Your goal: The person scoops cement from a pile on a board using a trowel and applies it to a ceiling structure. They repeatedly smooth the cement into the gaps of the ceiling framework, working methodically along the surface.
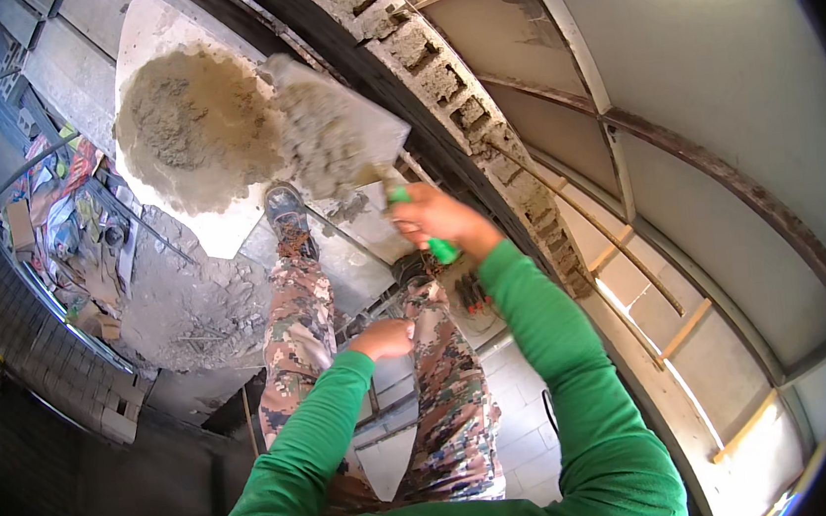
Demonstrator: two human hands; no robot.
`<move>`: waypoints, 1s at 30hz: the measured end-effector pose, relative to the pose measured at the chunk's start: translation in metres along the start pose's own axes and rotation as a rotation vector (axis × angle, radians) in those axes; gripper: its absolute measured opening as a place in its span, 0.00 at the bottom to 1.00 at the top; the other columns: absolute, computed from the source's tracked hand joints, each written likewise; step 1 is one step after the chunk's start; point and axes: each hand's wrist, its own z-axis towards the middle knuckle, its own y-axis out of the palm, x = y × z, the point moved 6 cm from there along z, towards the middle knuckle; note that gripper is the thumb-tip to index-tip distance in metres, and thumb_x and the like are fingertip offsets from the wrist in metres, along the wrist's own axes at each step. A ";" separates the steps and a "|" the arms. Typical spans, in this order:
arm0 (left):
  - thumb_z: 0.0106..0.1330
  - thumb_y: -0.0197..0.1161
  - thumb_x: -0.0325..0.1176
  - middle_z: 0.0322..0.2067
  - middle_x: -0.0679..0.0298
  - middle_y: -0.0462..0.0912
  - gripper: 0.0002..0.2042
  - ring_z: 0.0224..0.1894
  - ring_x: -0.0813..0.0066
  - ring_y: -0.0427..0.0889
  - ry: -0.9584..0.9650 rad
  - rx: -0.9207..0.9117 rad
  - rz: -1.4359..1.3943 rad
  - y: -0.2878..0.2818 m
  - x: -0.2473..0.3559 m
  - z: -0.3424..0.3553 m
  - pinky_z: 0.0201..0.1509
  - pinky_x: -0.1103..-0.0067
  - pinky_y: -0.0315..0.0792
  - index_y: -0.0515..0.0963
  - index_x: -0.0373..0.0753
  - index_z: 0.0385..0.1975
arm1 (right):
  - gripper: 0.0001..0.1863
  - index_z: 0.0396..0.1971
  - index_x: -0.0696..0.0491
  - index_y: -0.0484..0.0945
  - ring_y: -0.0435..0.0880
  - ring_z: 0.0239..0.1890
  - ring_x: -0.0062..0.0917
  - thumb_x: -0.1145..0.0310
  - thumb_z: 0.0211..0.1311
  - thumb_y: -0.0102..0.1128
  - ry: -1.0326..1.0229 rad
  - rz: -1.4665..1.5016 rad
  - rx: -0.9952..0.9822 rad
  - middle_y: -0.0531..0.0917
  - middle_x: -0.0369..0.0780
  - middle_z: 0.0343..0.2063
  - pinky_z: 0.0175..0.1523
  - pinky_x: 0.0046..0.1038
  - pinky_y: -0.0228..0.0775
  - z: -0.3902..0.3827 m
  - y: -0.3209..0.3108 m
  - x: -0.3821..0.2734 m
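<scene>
My right hand point(441, 221) is closed around the green handle point(443, 250) of a trowel. The blade is blurred against a patch of wet grey mortar point(316, 133), so its outline cannot be made out. Left of that patch lies a broad heap of grey-brown mortar point(191, 125), spread on a pale board point(222, 235). My left hand point(384, 339) is closed in front of my thighs, between the camouflage trouser legs. What it holds, if anything, is hidden.
My shoe point(285, 208) stands at the mortar's near edge, on planks. A rough block wall point(457, 90) runs along the right, beside large pale panels point(700, 41). Rubble point(198, 299) and scattered coloured rubbish point(62, 222) lie lower down on the left, near metal pipes.
</scene>
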 end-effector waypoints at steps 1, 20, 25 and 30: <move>0.55 0.55 0.34 0.35 0.54 0.82 0.08 0.40 0.53 0.80 -0.010 0.016 0.008 -0.005 0.000 0.000 0.42 0.64 0.72 0.77 0.41 0.32 | 0.10 0.22 0.51 0.64 0.65 0.09 0.16 0.71 0.61 0.54 -0.032 -0.030 0.030 0.66 0.30 0.10 0.15 0.21 0.58 -0.023 -0.011 -0.015; 0.53 0.57 0.31 0.29 0.57 0.79 0.05 0.37 0.54 0.79 0.075 0.228 -0.152 -0.029 0.003 0.004 0.37 0.64 0.71 0.72 0.40 0.27 | 0.15 0.32 0.60 0.74 0.80 0.30 0.52 0.62 0.55 0.59 -0.371 -0.946 1.372 0.80 0.54 0.24 0.36 0.46 0.71 0.100 -0.241 0.040; 0.53 0.57 0.30 0.28 0.56 0.79 0.04 0.36 0.53 0.79 0.085 0.237 -0.192 -0.020 0.002 0.006 0.37 0.63 0.71 0.72 0.40 0.28 | 0.15 0.30 0.62 0.75 0.80 0.27 0.41 0.64 0.53 0.62 -0.590 -0.453 1.135 0.80 0.52 0.24 0.36 0.39 0.71 0.126 -0.179 0.056; 0.55 0.55 0.29 0.30 0.55 0.79 0.04 0.36 0.52 0.79 0.061 0.164 -0.114 -0.023 0.008 0.009 0.38 0.63 0.71 0.72 0.39 0.29 | 0.22 0.28 0.62 0.74 0.79 0.22 0.32 0.54 0.58 0.61 -0.354 -0.218 0.959 0.78 0.44 0.19 0.33 0.37 0.72 0.184 -0.195 0.034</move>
